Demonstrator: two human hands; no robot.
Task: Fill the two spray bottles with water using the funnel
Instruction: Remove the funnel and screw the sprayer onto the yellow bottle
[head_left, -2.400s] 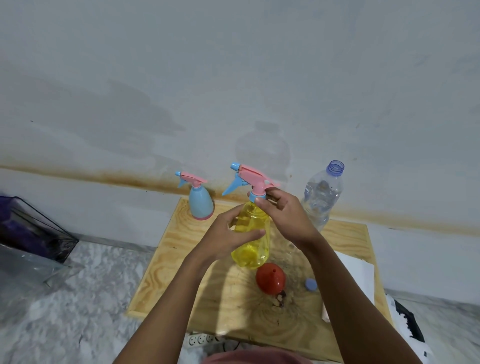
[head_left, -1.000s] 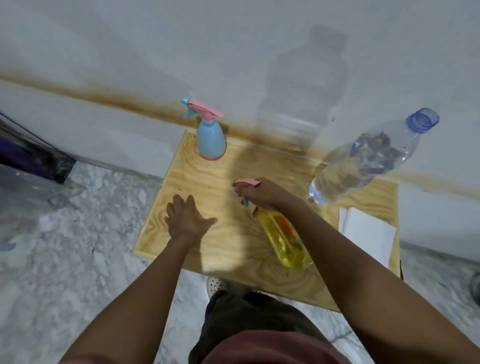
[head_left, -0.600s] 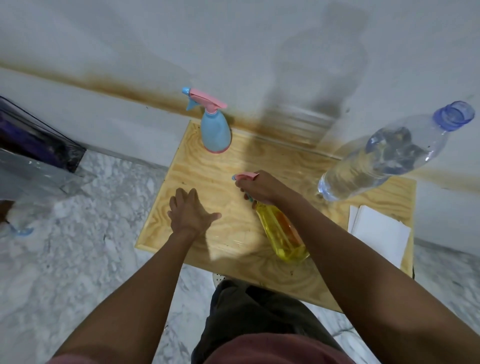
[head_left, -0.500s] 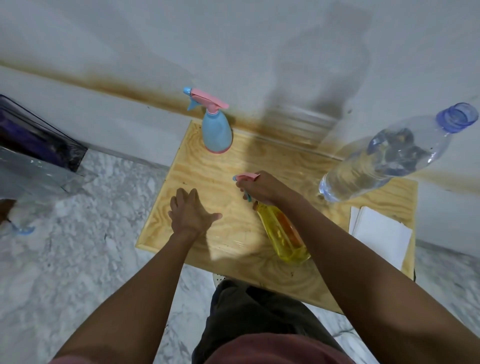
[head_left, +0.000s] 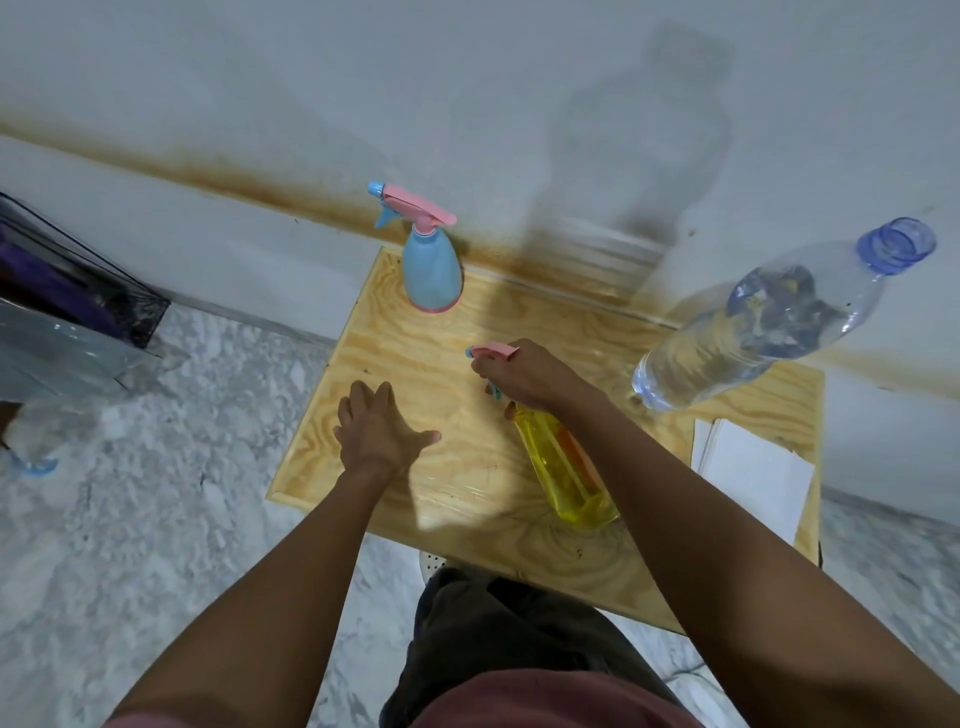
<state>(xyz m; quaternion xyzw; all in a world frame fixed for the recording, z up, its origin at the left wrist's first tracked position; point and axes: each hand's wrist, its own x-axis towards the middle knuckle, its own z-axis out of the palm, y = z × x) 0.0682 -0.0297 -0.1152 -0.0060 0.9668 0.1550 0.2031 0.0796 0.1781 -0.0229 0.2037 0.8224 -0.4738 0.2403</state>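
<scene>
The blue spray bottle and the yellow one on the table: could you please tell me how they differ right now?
The blue spray bottle is opaque and rounded; the yellow spray bottle is see-through and slimmer. The blue one stands untouched by the wall; the right hand grips the yellow one's top. Both have pink spray heads.

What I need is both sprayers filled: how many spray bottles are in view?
2. The blue spray bottle stands far back on the wooden board; the yellow spray bottle is nearer, its pink head gripped by the right hand. None appears hidden.
</scene>
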